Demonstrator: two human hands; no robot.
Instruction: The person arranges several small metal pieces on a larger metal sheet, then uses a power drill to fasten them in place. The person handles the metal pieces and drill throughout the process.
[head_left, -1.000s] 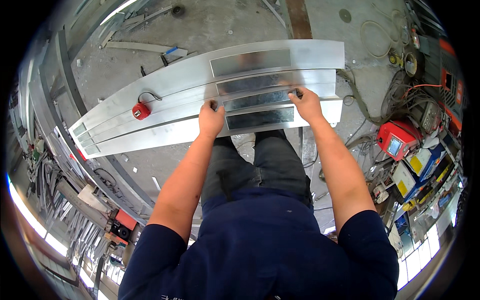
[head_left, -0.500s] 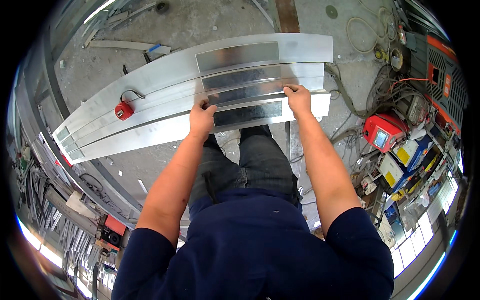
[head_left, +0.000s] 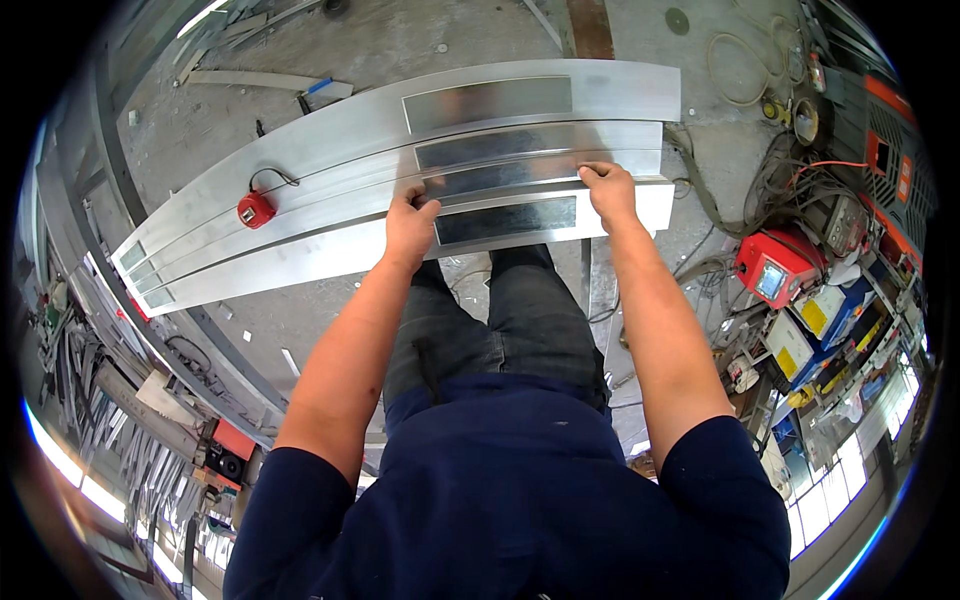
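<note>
Head view: metal panels (head_left: 365, 178) beneath hands (head_left: 411, 226) (head_left: 610, 196)

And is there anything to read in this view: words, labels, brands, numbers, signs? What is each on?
Nothing here is clear enough to quote.
Red tape measure: pale patch on its face, too small to read.
Red machine: its lit screen is too blurred to read.
Blue-and-white boxes: yellow labels, too small to read.
Long metal strips: no writing that I can make out.

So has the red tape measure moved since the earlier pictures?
No: judged against the farthest metal panel, the red tape measure keeps its place; only the view shifted.
</note>
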